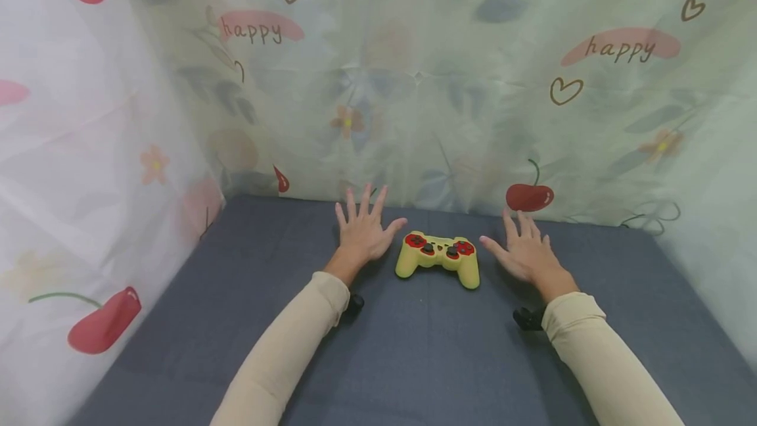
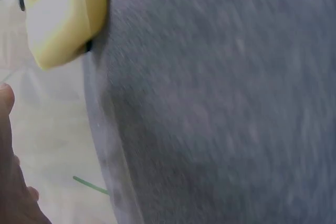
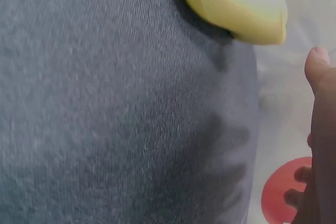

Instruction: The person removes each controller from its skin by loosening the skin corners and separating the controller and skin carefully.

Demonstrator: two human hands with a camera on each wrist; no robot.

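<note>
A yellow game controller (image 1: 437, 256) with red button areas and black thumbsticks lies on the dark grey cloth between the two hands. To its left is my left hand (image 1: 362, 236), fingers spread and straight, thumb pointing toward the controller. My right hand (image 1: 523, 252) is on the other side, fingers extended, its thumb near the controller's right grip. Neither hand holds anything. In the left wrist view one yellow grip (image 2: 65, 22) shows at top left, apart from the hand. The right wrist view has the other grip (image 3: 236, 3) at the top, with the thumb (image 3: 318, 64) beside it.
A dark grey cloth (image 1: 414, 360) covers the table surface. Behind it hangs a pale curtain (image 1: 414, 117) printed with cherries, flowers and "happy". Another printed curtain (image 1: 89, 183) borders the left side. Small black devices (image 1: 528, 318) sit under both wrists.
</note>
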